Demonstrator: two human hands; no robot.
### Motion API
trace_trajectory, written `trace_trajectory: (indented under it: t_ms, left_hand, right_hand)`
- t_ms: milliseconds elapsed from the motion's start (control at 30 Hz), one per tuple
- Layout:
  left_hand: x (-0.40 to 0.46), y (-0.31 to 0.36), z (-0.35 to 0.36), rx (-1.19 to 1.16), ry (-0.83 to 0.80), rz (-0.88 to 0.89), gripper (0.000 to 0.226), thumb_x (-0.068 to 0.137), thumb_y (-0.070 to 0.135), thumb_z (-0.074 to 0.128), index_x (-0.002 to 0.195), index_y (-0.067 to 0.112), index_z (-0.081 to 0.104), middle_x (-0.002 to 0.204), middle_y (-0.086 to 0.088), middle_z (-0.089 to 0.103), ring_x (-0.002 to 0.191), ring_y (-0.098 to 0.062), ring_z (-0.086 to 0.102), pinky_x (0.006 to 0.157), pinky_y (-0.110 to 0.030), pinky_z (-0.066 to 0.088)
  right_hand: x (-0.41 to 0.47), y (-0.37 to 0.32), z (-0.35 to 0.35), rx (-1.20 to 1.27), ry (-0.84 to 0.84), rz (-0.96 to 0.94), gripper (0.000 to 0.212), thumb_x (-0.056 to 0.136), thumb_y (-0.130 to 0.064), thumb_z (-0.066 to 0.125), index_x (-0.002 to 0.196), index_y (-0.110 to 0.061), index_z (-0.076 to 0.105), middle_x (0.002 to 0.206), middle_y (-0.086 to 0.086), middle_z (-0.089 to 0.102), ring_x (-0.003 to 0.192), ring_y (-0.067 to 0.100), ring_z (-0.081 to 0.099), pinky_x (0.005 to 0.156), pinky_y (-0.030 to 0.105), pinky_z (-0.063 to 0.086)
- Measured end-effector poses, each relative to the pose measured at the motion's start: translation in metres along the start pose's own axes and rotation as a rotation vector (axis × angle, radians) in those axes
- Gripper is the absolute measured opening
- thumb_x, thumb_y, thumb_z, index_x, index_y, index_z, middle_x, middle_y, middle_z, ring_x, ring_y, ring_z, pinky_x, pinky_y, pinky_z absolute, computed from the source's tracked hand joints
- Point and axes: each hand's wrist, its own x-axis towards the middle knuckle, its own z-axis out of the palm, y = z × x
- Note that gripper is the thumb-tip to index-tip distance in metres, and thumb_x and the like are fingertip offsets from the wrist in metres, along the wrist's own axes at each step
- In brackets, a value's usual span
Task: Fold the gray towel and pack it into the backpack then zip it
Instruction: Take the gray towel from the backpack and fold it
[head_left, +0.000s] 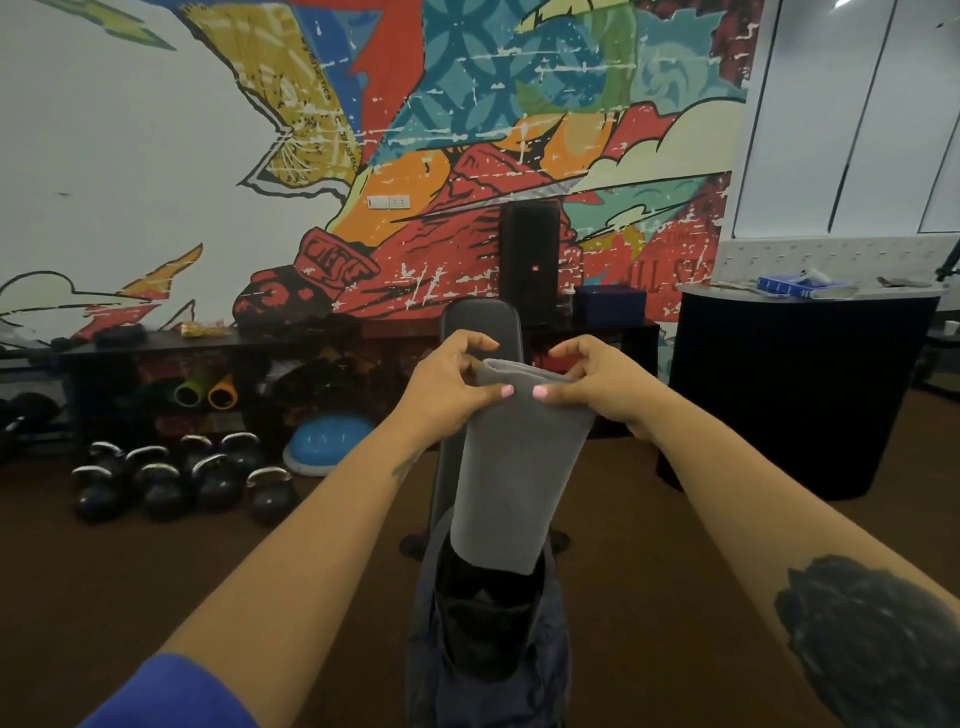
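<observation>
The gray towel (511, 478) hangs folded into a narrow strip in front of me. My left hand (449, 387) pinches its top left corner and my right hand (597, 387) pinches its top right corner, thumbs toward me. The towel's lower end reaches down to the open mouth of the dark backpack (488, 639), which lies below on a black bench (480, 322). The backpack's opening shows a black inside; its zipper is hard to make out.
Several kettlebells (176, 478) and a blue half-ball (327, 441) sit on the brown floor at left. A low shelf (208, 343) runs along the mural wall, with a black speaker (530, 260). A dark round counter (800, 389) stands at right.
</observation>
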Motion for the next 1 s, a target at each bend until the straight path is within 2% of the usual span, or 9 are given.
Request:
trace_trajectory:
  t_ms: [100, 167, 233, 333, 467, 567, 733, 900, 1000]
  left_hand:
    - [-0.006, 0.0, 0.007, 0.0, -0.01, 0.025, 0.045, 0.076, 0.023, 0.076, 0.113, 0.027, 0.052, 0.101, 0.001, 0.065, 0.093, -0.011, 0.062, 0.07, -0.013, 0.045]
    - [-0.008, 0.0, 0.009, -0.003, -0.009, 0.034, 0.043, 0.076, 0.024, 0.076, 0.112, 0.027, 0.052, 0.099, 0.001, 0.066, 0.092, -0.011, 0.062, 0.07, -0.013, 0.046]
    - [-0.008, -0.001, 0.007, -0.052, 0.018, 0.028, 0.041, 0.076, 0.024, 0.077, 0.108, 0.026, 0.052, 0.099, -0.002, 0.067, 0.093, -0.014, 0.064, 0.076, -0.02, 0.051]
    - [-0.014, -0.002, 0.002, -0.234, 0.064, -0.02, 0.041, 0.077, 0.024, 0.076, 0.108, 0.021, 0.049, 0.103, -0.003, 0.066, 0.097, -0.017, 0.065, 0.084, -0.031, 0.055]
    - [-0.032, -0.017, 0.007, -0.23, -0.06, -0.16, 0.051, 0.075, 0.028, 0.076, 0.12, 0.016, 0.054, 0.116, -0.002, 0.065, 0.104, -0.018, 0.064, 0.09, -0.037, 0.055]
    - [-0.044, -0.033, 0.018, -0.254, -0.085, -0.249, 0.042, 0.069, 0.031, 0.08, 0.107, 0.021, 0.064, 0.11, -0.002, 0.069, 0.105, -0.022, 0.065, 0.093, -0.043, 0.053]
    - [-0.057, -0.044, 0.019, -0.341, -0.079, -0.28, 0.046, 0.049, 0.04, 0.086, 0.088, 0.024, 0.067, 0.095, 0.001, 0.071, 0.092, -0.02, 0.068, 0.079, -0.034, 0.057]
    - [-0.063, -0.055, 0.012, -0.398, -0.05, -0.329, 0.013, 0.076, 0.012, 0.074, 0.088, 0.012, 0.068, 0.086, -0.003, 0.069, 0.076, -0.013, 0.066, 0.057, -0.016, 0.053]
    - [-0.063, -0.059, 0.011, -0.367, -0.076, -0.36, 0.019, 0.082, 0.012, 0.069, 0.1, 0.006, 0.068, 0.079, 0.0, 0.067, 0.056, 0.001, 0.064, 0.047, -0.012, 0.048]
  right_hand:
    - [0.005, -0.012, 0.004, -0.339, -0.159, -0.095, 0.056, 0.073, -0.038, 0.078, 0.121, -0.02, 0.056, 0.109, -0.002, 0.054, 0.098, 0.016, 0.054, 0.083, 0.029, 0.045]
    - [0.007, -0.02, 0.007, -0.397, -0.186, -0.187, 0.03, 0.074, -0.036, 0.077, 0.091, -0.017, 0.063, 0.096, 0.002, 0.054, 0.085, 0.015, 0.052, 0.075, 0.029, 0.044]
    - [0.006, -0.029, 0.007, -0.413, -0.187, -0.238, 0.025, 0.077, -0.032, 0.076, 0.071, -0.016, 0.057, 0.082, 0.002, 0.053, 0.076, 0.015, 0.049, 0.068, 0.027, 0.04]
    - [0.007, -0.04, 0.007, -0.403, -0.173, -0.278, 0.019, 0.081, -0.027, 0.072, 0.079, -0.012, 0.059, 0.077, 0.0, 0.054, 0.078, 0.017, 0.052, 0.066, 0.026, 0.04]
    - [0.007, -0.059, 0.001, -0.388, -0.126, -0.357, 0.014, 0.084, -0.026, 0.068, 0.087, -0.015, 0.061, 0.081, -0.004, 0.057, 0.084, 0.015, 0.055, 0.071, 0.025, 0.04]
    - [0.008, -0.072, -0.008, -0.391, -0.073, -0.38, 0.011, 0.085, -0.025, 0.068, 0.085, -0.015, 0.063, 0.088, -0.002, 0.059, 0.087, 0.013, 0.053, 0.076, 0.026, 0.042]
    - [0.012, -0.071, -0.027, -0.365, 0.1, -0.35, 0.027, 0.086, -0.026, 0.067, 0.064, -0.014, 0.057, 0.066, -0.006, 0.051, 0.064, 0.008, 0.047, 0.062, 0.019, 0.036]
    - [0.013, -0.053, -0.041, -0.318, 0.24, -0.27, 0.016, 0.088, -0.03, 0.064, 0.083, -0.014, 0.064, 0.071, -0.002, 0.054, 0.076, 0.017, 0.049, 0.066, 0.025, 0.035]
    - [0.011, -0.048, -0.044, -0.296, 0.262, -0.242, 0.022, 0.089, -0.03, 0.062, 0.091, -0.009, 0.068, 0.076, 0.001, 0.057, 0.08, 0.018, 0.05, 0.074, 0.027, 0.035]
